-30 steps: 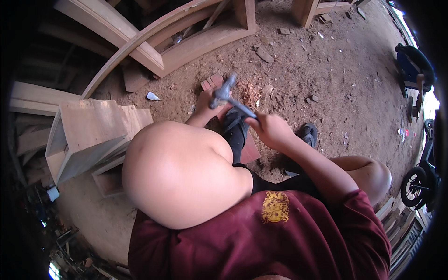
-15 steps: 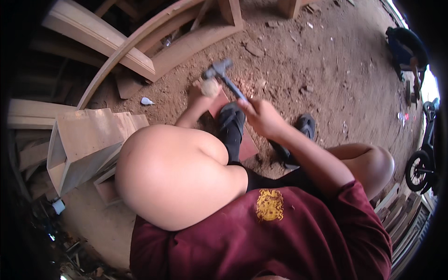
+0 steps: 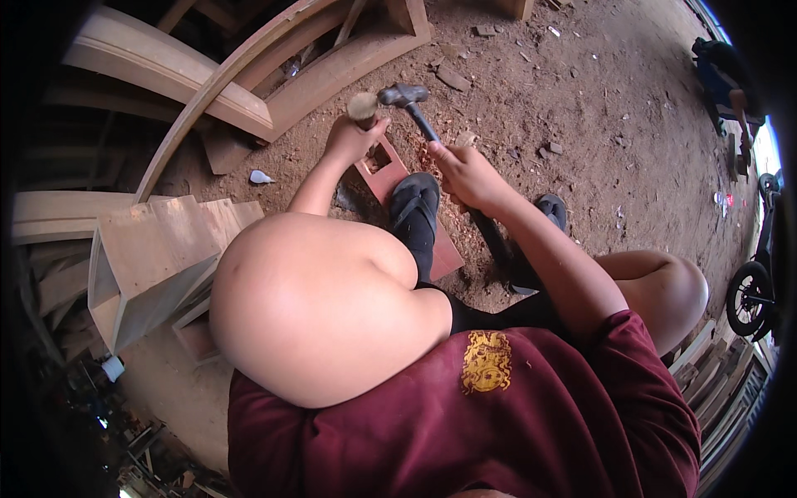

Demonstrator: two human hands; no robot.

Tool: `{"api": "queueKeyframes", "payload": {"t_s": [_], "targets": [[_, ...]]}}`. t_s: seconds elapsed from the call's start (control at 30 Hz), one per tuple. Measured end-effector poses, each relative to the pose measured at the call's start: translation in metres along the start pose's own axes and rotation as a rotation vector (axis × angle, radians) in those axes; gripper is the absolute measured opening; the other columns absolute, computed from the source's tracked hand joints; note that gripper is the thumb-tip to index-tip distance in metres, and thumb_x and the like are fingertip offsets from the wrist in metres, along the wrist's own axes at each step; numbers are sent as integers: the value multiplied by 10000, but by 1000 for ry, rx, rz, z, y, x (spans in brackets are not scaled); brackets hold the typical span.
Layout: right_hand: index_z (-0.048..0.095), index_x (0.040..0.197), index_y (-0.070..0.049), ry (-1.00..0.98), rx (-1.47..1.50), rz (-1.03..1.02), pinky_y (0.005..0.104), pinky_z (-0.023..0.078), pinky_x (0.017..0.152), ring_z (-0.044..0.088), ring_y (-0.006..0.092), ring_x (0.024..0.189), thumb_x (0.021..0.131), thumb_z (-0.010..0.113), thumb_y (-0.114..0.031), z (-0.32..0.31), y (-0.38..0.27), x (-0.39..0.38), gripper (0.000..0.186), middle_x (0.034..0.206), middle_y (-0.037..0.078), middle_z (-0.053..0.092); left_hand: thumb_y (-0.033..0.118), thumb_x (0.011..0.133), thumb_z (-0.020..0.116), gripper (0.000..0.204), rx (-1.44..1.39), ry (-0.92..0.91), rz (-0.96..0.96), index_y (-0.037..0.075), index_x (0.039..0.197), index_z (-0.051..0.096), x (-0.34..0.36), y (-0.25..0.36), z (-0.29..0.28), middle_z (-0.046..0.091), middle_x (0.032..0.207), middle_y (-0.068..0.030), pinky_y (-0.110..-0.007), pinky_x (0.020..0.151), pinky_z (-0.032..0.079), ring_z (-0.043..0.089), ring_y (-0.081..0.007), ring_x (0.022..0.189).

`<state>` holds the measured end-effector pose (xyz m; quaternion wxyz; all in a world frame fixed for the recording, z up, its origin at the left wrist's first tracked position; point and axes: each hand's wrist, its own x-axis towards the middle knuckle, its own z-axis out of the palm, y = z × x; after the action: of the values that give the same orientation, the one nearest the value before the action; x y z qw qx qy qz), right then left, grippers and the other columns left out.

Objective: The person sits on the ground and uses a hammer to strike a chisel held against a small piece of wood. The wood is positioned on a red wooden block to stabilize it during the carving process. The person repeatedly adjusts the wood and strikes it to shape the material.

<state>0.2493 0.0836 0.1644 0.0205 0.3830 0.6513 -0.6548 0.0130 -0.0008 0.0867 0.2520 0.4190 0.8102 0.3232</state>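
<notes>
As the left hand [image 3: 353,139], clenching a tan domed handle [image 3: 362,107], shifted forward, uncovering the holed reddish wooden board [image 3: 386,181] behind it, apparently relocating work, the right hand [image 3: 469,176] gripped a dark metal hammer [image 3: 422,122].

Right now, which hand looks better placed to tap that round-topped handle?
Probably the right: the right hand grips the hammer, whose head shows close to the round-topped handle. The left hand is busy gripping that handle near the reddish board.
</notes>
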Motion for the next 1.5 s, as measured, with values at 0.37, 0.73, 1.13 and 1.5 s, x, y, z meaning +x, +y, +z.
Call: {"api": "queueKeyframes", "payload": {"t_s": [0.37,0.73,1.13,1.5], "targets": [[477,783,-37,16,131,100,313,435,417,493,127,468,1020,409,-488,-28,-11,-6,514,595,16,473,179,850,728,153,-191,122,84,47,826,656,-29,-48,-29,636,737,-24,-285,643,471,575,-105,679],[511,758,-14,-22,134,-4,298,407,419,471,114,445,1026,408,-476,-18,-31,-19,544,579,14,467,124,866,697,106,-103,113,284,27,862,652,-70,-43,-11,687,841,-85,-324,747,524,682,-209,842],[533,765,4,-9,23,-170,304,422,492,487,101,536,1026,409,-481,-22,-75,-65,564,597,14,487,125,839,720,129,36,130,549,52,806,619,-79,-19,7,644,750,-118,-370,610,505,647,-303,689],[445,821,-54,42,173,-444,218,304,393,379,57,411,1046,379,-427,-19,-107,-117,441,570,-12,428,224,857,692,191,47,-7,452,64,786,617,-80,-6,6,616,738,-151,-405,577,484,629,-356,684]]}}
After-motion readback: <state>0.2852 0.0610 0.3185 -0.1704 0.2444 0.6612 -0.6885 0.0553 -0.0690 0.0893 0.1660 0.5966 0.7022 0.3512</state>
